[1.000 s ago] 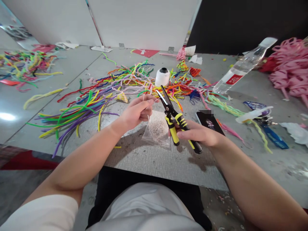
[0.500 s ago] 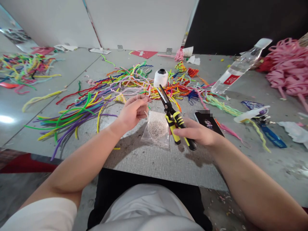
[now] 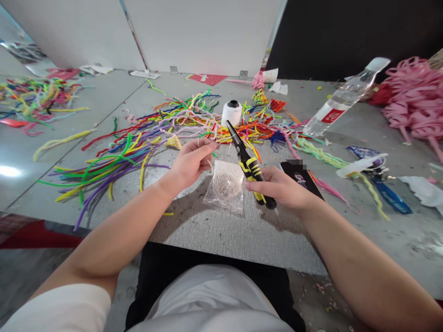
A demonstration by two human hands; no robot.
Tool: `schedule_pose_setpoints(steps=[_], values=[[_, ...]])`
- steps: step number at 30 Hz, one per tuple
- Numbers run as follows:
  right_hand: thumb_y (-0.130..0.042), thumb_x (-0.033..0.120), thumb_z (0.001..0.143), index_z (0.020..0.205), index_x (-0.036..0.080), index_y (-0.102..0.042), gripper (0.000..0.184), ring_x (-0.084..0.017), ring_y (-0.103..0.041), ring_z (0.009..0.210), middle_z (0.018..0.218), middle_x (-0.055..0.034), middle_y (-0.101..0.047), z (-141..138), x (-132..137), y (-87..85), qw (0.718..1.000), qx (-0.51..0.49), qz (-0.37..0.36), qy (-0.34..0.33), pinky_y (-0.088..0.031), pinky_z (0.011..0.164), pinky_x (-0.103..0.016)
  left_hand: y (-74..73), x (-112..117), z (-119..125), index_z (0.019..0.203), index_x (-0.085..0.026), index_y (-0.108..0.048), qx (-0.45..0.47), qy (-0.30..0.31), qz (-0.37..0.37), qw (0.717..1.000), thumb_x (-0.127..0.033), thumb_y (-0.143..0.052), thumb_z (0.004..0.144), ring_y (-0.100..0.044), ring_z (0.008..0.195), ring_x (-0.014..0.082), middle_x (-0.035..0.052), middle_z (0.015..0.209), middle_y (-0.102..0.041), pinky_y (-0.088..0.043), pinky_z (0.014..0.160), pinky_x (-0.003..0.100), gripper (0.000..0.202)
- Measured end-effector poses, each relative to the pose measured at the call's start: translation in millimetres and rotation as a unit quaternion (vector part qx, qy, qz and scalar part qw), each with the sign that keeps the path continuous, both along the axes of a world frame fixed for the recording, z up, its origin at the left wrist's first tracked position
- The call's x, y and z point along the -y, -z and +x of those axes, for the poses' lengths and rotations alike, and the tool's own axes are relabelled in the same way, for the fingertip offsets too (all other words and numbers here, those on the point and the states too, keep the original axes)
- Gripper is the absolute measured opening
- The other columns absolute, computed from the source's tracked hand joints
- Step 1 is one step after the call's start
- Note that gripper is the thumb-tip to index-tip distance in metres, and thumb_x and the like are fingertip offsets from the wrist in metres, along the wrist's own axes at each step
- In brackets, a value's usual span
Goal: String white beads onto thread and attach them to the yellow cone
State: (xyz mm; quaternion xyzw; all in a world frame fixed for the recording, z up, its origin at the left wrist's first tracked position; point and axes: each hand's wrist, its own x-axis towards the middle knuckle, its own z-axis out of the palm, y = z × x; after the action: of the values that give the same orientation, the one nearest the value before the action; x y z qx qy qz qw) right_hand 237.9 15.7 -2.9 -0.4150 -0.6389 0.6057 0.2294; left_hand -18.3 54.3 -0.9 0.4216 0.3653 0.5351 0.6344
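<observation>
Right hand grips closed clippers, left hand pinches thread!
One careless dip and the blades could nick the bag between.

Grey tabletop shows a dark seam and bright glare at left. White panels and a black panel stand behind. Floor bears scraps.

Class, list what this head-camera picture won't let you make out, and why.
All in the head view:
What the left hand pinches: too fine to identify.
The right hand: partly hidden by the shears.
Bits in the clear bag: too small to identify.
Pink ribbon pile: cut off by the right edge.
</observation>
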Motion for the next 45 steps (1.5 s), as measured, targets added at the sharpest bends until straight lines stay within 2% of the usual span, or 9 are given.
schedule_pose_setpoints(steps=[4, 10, 17, 26, 34, 41, 45], values=[[-0.082, 0.066, 0.084, 0.068, 0.022, -0.055, 0.054, -0.012, -0.043, 0.054, 0.061, 0.0028, -0.052, 1.0, -0.5, -0.3, 1.0, -0.011, -0.022, -0.003, -0.031, 0.052, -0.029, 0.5, -0.4, 0.7, 0.073, -0.018, -0.067, -0.004, 0.005, 0.008, 1.0, -0.022, -0.086, 0.078, -0.036, 0.044, 0.005, -0.0099, 0.05, -0.039, -0.023, 0.042, 0.016, 0.02], [-0.079, 0.063, 0.085, 0.075, 0.021, -0.065, 0.046, -0.017, -0.053, 0.063, 0.069, -0.003, -0.063, 3.1, -2.3, 1.0, 0.998, -0.029, -0.03, -0.044, -0.041, 0.057, -0.033, -2.7, 1.5, 1.9, 0.072, -0.019, -0.064, -0.007, -0.002, 0.003, 1.0, -0.022, -0.088, 0.077, -0.033, 0.043, 0.0036, -0.0113, 0.049, -0.037, -0.022, 0.042, 0.016, 0.025], [-0.075, 0.063, 0.088, 0.077, 0.021, -0.061, 0.046, -0.018, -0.05, 0.069, 0.074, -0.0025, -0.059, 2.2, -3.0, 0.1, 0.998, -0.001, 0.023, -0.065, -0.038, 0.063, -0.034, -2.6, 1.7, 1.9, 0.074, -0.019, -0.065, -0.001, -0.017, -0.003, 1.0, -0.021, -0.084, 0.081, -0.04, 0.043, 0.0046, -0.0106, 0.049, -0.04, -0.025, 0.042, 0.016, 0.02], [-0.073, 0.062, 0.089, 0.079, 0.021, -0.061, 0.044, -0.019, -0.053, 0.071, 0.075, -0.0032, -0.061, 3.6, -2.7, -0.8, 0.997, 0.006, 0.019, -0.073, -0.041, 0.064, -0.034, -3.3, 0.3, 0.7, 0.07, -0.019, -0.059, 0.032, -0.019, 0.019, 0.999, -0.021, -0.084, 0.081, -0.029, 0.043, 0.0038, -0.0114, 0.05, -0.036, -0.021, 0.041, 0.016, 0.027], [-0.072, 0.062, 0.092, 0.079, 0.021, -0.062, 0.044, -0.019, -0.053, 0.072, 0.075, -0.003, -0.061, 1.7, -1.6, -0.8, 0.994, -0.011, 0.028, -0.1, -0.043, 0.066, -0.035, -3.0, 0.4, 0.3, 0.071, -0.019, -0.059, 0.021, -0.026, 0.013, 0.999, -0.02, -0.082, 0.085, -0.029, 0.044, 0.0036, -0.011, 0.051, -0.035, -0.021, 0.042, 0.016, 0.027], [-0.072, 0.063, 0.093, 0.079, 0.021, -0.059, 0.046, -0.018, -0.048, 0.072, 0.076, -0.001, -0.056, 0.1, -1.2, -0.3, 0.995, -0.003, 0.041, -0.094, -0.037, 0.066, -0.034, -6.2, 3.2, 2.8, 0.072, -0.019, -0.059, 0.002, -0.042, -0.005, 0.999, -0.018, -0.08, 0.085, -0.034, 0.044, 0.0043, -0.0104, 0.052, -0.038, -0.024, 0.041, 0.016, 0.025], [-0.072, 0.066, 0.093, 0.078, 0.021, -0.059, 0.049, -0.017, -0.047, 0.072, 0.075, -0.0007, -0.055, -0.5, -0.2, -0.6, 0.995, -0.004, 0.042, -0.09, -0.036, 0.065, -0.034, -7.1, 4.1, 4.1, 0.072, -0.019, -0.061, -0.004, -0.044, -0.005, 0.999, -0.017, -0.079, 0.085, -0.04, 0.045, 0.005, -0.0087, 0.053, -0.045, -0.027, 0.042, 0.016, 0.022]])
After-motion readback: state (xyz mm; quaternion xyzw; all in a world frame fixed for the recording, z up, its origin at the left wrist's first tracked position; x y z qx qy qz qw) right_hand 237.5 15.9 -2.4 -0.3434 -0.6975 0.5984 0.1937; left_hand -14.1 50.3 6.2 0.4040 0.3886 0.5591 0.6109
